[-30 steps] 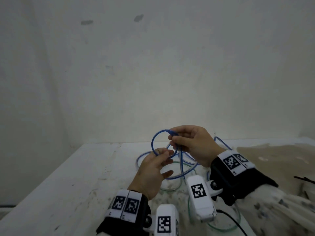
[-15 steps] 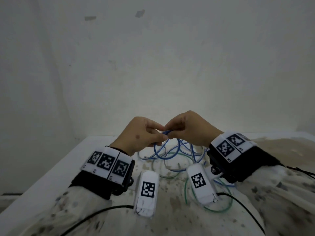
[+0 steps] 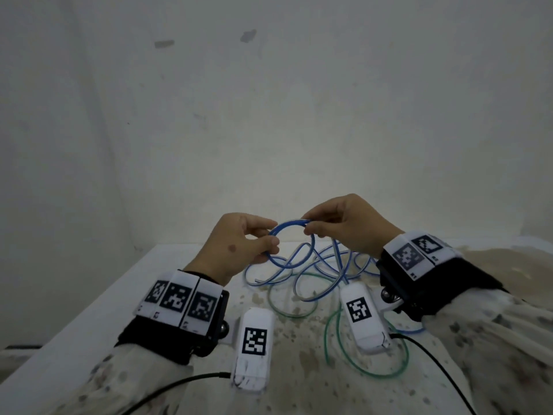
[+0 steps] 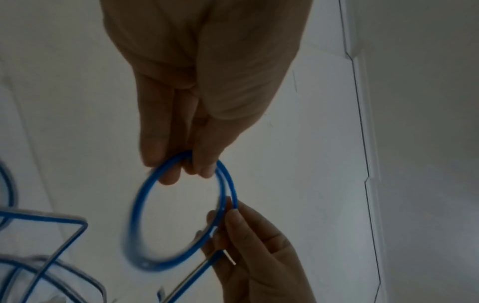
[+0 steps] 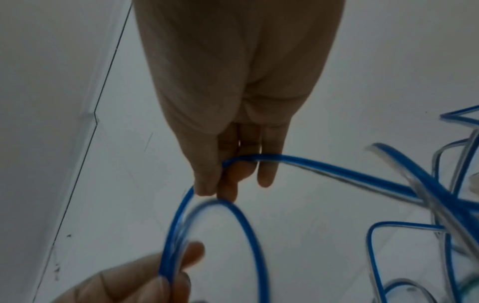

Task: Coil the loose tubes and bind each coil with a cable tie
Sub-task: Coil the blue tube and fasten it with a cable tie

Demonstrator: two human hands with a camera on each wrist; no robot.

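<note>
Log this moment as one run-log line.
stage: coiling | left hand: pinches blue tube loop | right hand: pinches loop top | green tube: loose on table | cable tie: none seen

A stained white table (image 3: pixel 89 301) bears loose blue tube (image 3: pixel 302 295) and green tube (image 3: pixel 368 373).

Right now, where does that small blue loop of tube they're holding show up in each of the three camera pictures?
Head: the blue loop sits centre frame, held up between the left hand and the right hand.
Left wrist: the loop hangs centre-left, just below this hand's fingertips.
Right wrist: the loop fills the lower centre, under the fingertips.
Shared landmark: the loose blue tube trailing onto the white table.
</note>
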